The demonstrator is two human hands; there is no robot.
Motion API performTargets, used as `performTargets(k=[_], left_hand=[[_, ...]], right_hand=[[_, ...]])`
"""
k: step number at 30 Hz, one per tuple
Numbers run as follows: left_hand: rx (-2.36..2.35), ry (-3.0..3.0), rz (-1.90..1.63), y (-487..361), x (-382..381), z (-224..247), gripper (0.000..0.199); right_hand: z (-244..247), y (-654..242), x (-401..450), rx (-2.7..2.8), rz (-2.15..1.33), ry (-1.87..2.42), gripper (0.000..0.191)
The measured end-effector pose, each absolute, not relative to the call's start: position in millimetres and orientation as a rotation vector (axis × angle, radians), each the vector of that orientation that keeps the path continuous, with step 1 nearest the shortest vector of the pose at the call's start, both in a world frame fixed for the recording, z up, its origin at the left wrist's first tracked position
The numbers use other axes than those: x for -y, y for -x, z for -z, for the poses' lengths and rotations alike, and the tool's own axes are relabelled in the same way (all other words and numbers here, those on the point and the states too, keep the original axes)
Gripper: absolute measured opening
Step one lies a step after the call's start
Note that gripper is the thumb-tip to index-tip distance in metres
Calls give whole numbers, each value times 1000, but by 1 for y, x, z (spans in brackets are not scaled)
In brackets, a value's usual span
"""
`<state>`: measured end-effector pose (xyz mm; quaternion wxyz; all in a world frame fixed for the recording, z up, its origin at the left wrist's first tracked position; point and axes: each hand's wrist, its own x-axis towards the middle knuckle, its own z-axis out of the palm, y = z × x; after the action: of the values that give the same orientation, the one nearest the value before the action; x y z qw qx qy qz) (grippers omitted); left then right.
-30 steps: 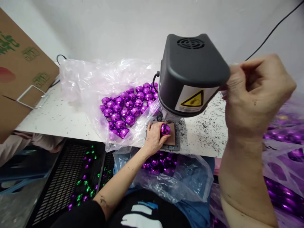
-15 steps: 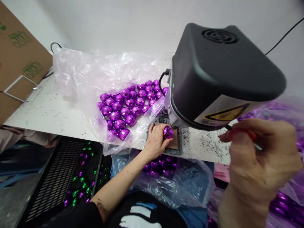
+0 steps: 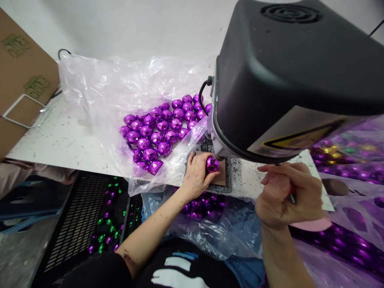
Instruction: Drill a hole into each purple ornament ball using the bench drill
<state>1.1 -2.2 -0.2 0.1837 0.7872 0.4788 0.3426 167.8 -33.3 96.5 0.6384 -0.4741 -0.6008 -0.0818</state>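
Purple ball (image 3: pixel 213 163) in curled left hand (image 3: pixel 197 173).

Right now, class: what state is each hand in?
Left hand: holding a shiny purple faceted ball.
Right hand: closed around a mostly hidden red handle.

There's a cardboard box (image 3: pixel 18 72) with green print way left of the left hand (image 3: pixel 196 174), a black mesh crate (image 3: pixel 72 218) down low that side, and a pale wall (image 3: pixel 135 28) beyond.
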Motion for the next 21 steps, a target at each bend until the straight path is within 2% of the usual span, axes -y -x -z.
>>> performTargets(k=[17,21], left_hand=[[-1339,-2228,-992,0,3,0,47],[-1317,-2232,-1014,-3,-1,5,47]], right_hand=[[-60,-160,21,1285,183,1017,14],[-78,-164,17,1251,194,985,18]])
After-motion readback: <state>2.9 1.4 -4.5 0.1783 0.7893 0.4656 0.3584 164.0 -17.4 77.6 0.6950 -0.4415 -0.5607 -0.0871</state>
